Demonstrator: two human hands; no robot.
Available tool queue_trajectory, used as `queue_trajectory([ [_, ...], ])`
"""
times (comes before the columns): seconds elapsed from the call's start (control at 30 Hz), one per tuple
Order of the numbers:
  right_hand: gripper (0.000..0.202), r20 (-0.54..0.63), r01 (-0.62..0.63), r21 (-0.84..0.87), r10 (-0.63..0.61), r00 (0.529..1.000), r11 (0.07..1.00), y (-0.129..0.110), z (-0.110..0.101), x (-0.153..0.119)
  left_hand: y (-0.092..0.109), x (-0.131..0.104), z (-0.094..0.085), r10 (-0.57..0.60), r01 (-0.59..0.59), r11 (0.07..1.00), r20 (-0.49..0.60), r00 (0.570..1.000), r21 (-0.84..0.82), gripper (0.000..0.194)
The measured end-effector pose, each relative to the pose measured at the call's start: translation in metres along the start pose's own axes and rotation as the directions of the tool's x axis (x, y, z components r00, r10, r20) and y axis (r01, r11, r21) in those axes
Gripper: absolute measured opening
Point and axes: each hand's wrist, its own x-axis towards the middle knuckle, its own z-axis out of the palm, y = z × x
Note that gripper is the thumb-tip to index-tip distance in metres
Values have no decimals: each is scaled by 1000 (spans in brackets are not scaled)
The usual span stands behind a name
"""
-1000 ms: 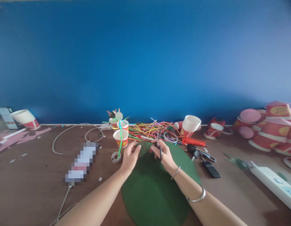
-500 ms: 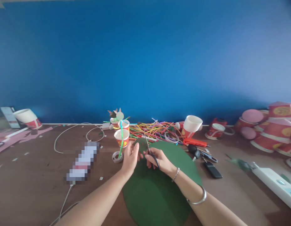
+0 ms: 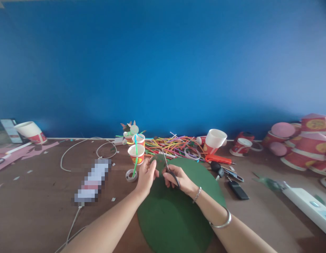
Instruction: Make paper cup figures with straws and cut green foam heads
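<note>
My left hand (image 3: 147, 175) is closed on a small piece of green paper (image 3: 158, 161), thumb on top. In my right hand (image 3: 180, 179) is a pair of scissors (image 3: 173, 177) with black handles, its blades pointing up and left beside the green piece. Whether the blades touch the paper I cannot tell. Both hands are above a large round green sheet (image 3: 181, 218) on the table. Just left of my left hand stand a paper cup (image 3: 136, 151) with a green straw and a roll of tape (image 3: 131, 175).
Colourful sticks (image 3: 170, 144) lie in a pile behind my hands. To the right are an orange tool (image 3: 218, 159), keys (image 3: 217, 168), a power strip (image 3: 310, 207) and stacked red cups (image 3: 310, 151). A phone with a blurred-out screen (image 3: 93, 181) and its cable lie left.
The scissors and my right hand have shifted very slightly to the right. My left fingers have drawn in a little around the green piece. Everything else stays put.
</note>
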Motion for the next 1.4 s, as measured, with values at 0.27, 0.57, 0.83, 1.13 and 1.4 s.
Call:
queue_trajectory([
  [0.27, 39, -25, 4, 3, -4, 1000, 1000, 0, 1, 0, 1, -1, 1, -15, 15, 1000, 21, 1000, -12, 32],
  [0.57, 40, -55, 22, 20, -21, 998, 1000, 2, 2, 1, 2, 1, 1, -35, 39, 996, 54, 998, -83, 34],
  [0.83, 39, -64, 41, 9, -41, 997, 999, 5, 1, 1, 2, 1, 1, -60, 75, 989, 117, 991, -129, 35],
  [1.13, 37, -79, 35, 20, -34, 996, 999, 2, 2, 2, 3, 2, -1, -70, 87, 988, 132, 989, -130, 35],
  [1.4, 37, -79, 34, 24, -32, 996, 999, 3, 0, 1, 1, 3, -2, -83, 103, 988, 168, 982, -118, 35],
])
